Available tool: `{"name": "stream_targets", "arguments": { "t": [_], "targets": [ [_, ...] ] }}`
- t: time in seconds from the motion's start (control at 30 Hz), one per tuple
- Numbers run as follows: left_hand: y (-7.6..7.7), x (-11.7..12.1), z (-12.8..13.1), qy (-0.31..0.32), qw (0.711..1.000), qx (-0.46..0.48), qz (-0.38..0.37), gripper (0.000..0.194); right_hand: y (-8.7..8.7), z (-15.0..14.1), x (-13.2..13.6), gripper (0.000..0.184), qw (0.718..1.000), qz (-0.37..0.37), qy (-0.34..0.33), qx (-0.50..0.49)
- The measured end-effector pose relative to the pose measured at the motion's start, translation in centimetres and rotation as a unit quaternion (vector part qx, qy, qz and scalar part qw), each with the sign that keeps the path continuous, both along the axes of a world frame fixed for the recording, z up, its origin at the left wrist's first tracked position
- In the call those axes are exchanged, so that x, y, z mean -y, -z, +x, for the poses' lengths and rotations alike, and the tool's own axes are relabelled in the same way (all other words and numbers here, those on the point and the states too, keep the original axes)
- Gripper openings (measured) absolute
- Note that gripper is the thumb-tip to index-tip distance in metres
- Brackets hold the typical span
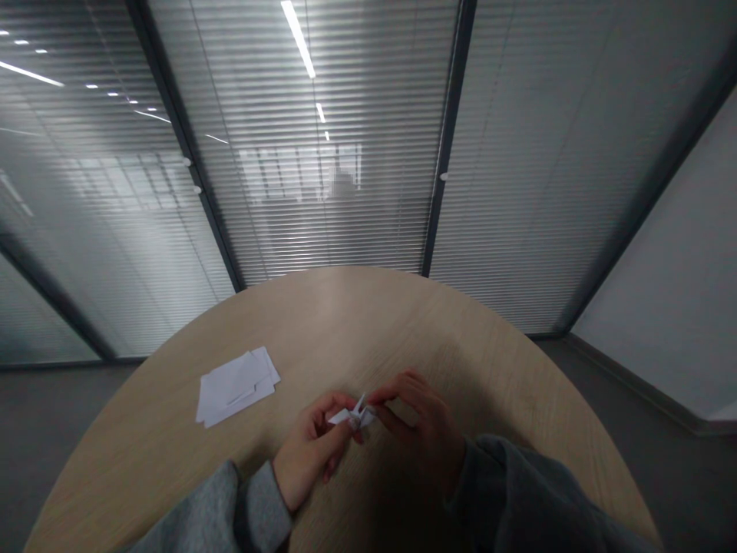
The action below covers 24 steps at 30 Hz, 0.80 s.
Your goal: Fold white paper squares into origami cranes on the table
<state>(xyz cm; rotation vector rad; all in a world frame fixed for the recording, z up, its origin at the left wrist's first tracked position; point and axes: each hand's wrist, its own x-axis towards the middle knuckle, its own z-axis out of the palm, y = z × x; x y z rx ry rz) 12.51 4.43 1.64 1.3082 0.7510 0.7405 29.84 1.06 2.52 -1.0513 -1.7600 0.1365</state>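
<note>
A small white folded paper crane (355, 415) sits between my hands, just above the light wood tabletop. My left hand (314, 449) pinches its left side between thumb and fingers. My right hand (420, 422) grips its right side with thumb and forefinger, and its pointed folds stick up between the fingertips. Some of the paper is hidden by my fingers. To the left of my hands, a loose stack of white paper sheets (237, 386) lies flat on the table, touching neither hand.
The round wooden table (339, 311) curves away in front of me, with a grey floor (599, 384) beyond its edge. Glass partitions with slatted blinds (339, 223) stand behind it. A blurred figure (342, 184) shows through the glass.
</note>
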Motion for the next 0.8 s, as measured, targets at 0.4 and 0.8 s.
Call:
{"name": "stream_targets", "arguments": {
  "t": [0.4,0.8],
  "targets": [
    [-0.50,0.50,0.06,-0.007,0.998,-0.032,0.046,0.042,-0.31,-0.07,0.14,0.008,0.997,0.058,0.012,0.041],
    [-0.56,0.50,0.07,0.006,0.999,-0.030,0.038,0.038,-0.40,0.09,0.26,0.008,0.993,0.082,0.012,0.081]
  ]
}}
